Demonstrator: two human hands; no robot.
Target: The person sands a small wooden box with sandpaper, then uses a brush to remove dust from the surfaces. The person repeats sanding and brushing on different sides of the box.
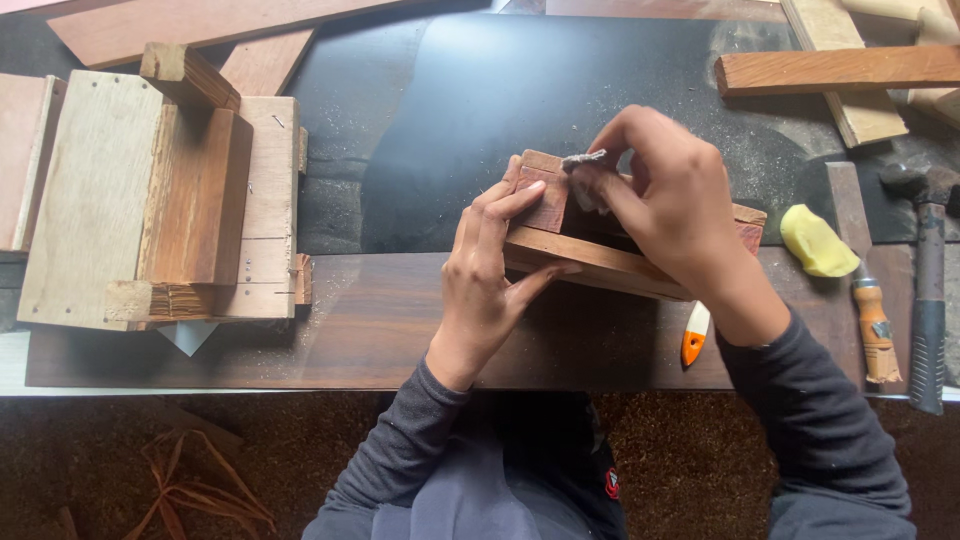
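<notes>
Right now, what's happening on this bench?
A person is working on a small wooden box on a dark workbench. The left hand steadies the box's near side, while the right hand presses a small grey scrap, probably sandpaper, against its top edge. A hammer, a chisel and a yellow sponge lie to the right, wooden offcuts to the left.

**Both hands meet at the centre of view**

The left hand (pixel 490 280) sits just left of centre, its forearm rising from six o'clock in a dark grey sleeve. The fingers point toward twelve o'clock, laid flat and close together, thumb spread out toward three o'clock. The right hand (pixel 665 200) comes in from five o'clock, wrist bent, knuckles arched upward. Its fingertips (pixel 590 175) pinch together, pointing toward nine o'clock, just above the left fingers.
</notes>
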